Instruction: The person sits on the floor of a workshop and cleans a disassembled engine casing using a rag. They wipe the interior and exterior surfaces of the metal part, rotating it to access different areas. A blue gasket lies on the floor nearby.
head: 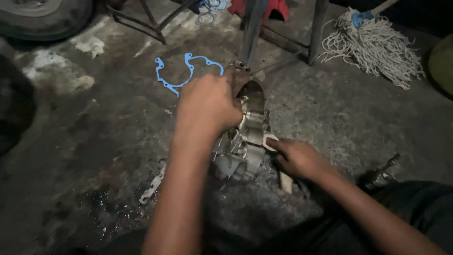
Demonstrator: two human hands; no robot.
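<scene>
On an oil-stained workshop floor (94, 156), a person's left hand (207, 105) grips the top of a metal engine casing (245, 141) while the right hand (295, 158) pinches its edge; a blue gasket (181, 73) lies just beyond. Steadying appears under way; any next move calls for a firm hold.

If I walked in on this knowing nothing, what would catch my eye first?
Most likely the metal engine casing standing on the stained concrete floor at centre, with the left hand gripping its upper part and the right hand at its lower right edge. Next, the bright blue gasket lying flat on the floor just behind it, to the left. A rope mop sprawls at the top right.
</scene>
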